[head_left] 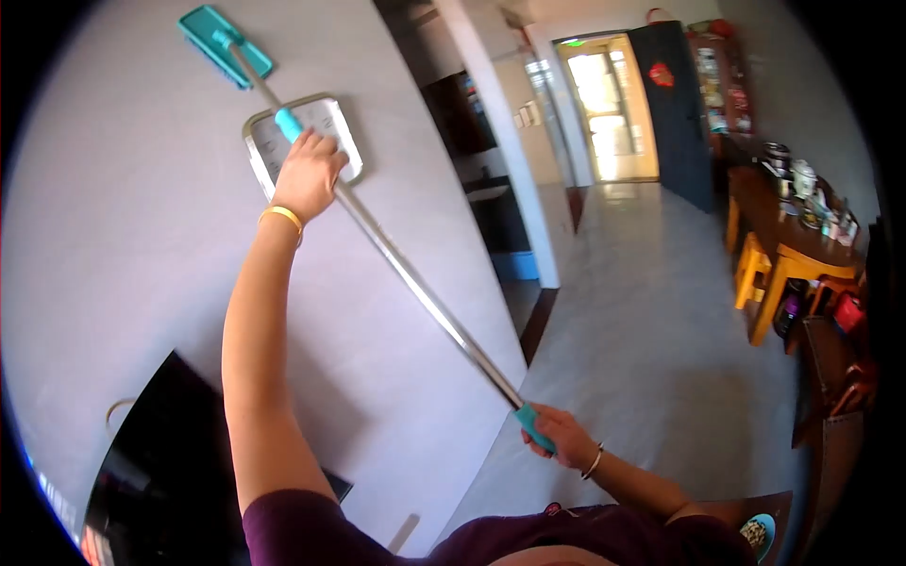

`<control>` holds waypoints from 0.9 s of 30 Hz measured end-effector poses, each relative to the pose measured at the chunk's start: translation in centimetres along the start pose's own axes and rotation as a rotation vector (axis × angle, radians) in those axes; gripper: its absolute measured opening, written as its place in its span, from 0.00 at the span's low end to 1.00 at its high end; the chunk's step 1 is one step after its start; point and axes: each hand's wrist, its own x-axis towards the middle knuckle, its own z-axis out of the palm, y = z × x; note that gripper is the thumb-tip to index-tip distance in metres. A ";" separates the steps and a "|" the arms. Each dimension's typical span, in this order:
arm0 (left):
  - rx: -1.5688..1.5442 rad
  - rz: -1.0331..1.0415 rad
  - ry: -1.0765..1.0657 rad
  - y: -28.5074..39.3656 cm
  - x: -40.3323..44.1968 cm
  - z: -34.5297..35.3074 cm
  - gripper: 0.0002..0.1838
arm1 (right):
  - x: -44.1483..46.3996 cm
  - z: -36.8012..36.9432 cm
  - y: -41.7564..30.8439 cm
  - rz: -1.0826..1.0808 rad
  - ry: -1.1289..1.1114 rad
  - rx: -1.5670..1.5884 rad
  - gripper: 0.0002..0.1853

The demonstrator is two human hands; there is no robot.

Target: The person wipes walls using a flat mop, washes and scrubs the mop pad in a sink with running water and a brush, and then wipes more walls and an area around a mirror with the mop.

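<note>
A long-handled brush [406, 274] with a silver pole and teal fittings runs diagonally across the view. Its flat teal head [225, 47] is up at the wall, with a darker fringe along the lower edge; I cannot tell whether it touches. My left hand [310, 174], arm raised and a gold bracelet on the wrist, is closed around the upper pole just below a light blue collar. My right hand [561, 436] grips the teal end piece low down. Behind the left hand, a wall clock [351, 141] with a silver rounded-square frame is partly covered.
A black television [160, 462] stands below by the pale wall [123, 226]. On the right are a wooden table [755, 193] bearing several items, a yellow stool [751, 269] and brown chairs [830, 368]. Near my right elbow sits a bowl [761, 536]. Grey floor [642, 311] leads to an open dark door [672, 113].
</note>
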 end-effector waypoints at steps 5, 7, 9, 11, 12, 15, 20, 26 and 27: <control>-0.069 -0.003 0.112 2.6 1.8 5.8 0.10 | 2.0 -3.3 0.6 -0.043 0.095 -0.004 0.23; -0.111 -0.017 0.147 3.4 2.6 7.2 0.10 | 2.6 -4.7 0.0 -0.011 0.138 -0.043 0.24; -0.149 -0.007 0.191 3.9 3.7 9.4 0.12 | 3.7 -6.5 -0.3 0.026 0.178 -0.061 0.25; -0.181 0.007 0.239 3.8 5.1 11.2 0.13 | 4.8 -8.1 -0.5 -0.044 0.195 -0.059 0.24; -0.197 0.018 0.282 3.7 5.8 12.1 0.14 | 5.6 -8.4 -0.7 -0.043 0.208 -0.063 0.24; -0.218 -0.018 0.346 2.7 8.3 14.1 0.21 | 7.7 -9.7 -2.8 -0.094 0.244 -0.088 0.24; -0.212 -0.038 0.343 3.3 12.5 16.4 0.40 | 13.7 -12.1 -11.7 -0.114 0.390 -0.188 0.17; -0.550 -0.034 0.083 8.0 10.6 17.0 0.46 | 23.3 -15.8 -28.7 -0.455 0.390 -0.623 0.21; -0.538 -0.051 -0.090 8.3 10.3 16.5 0.45 | 24.5 -16.8 -32.1 -0.487 0.302 -0.730 0.21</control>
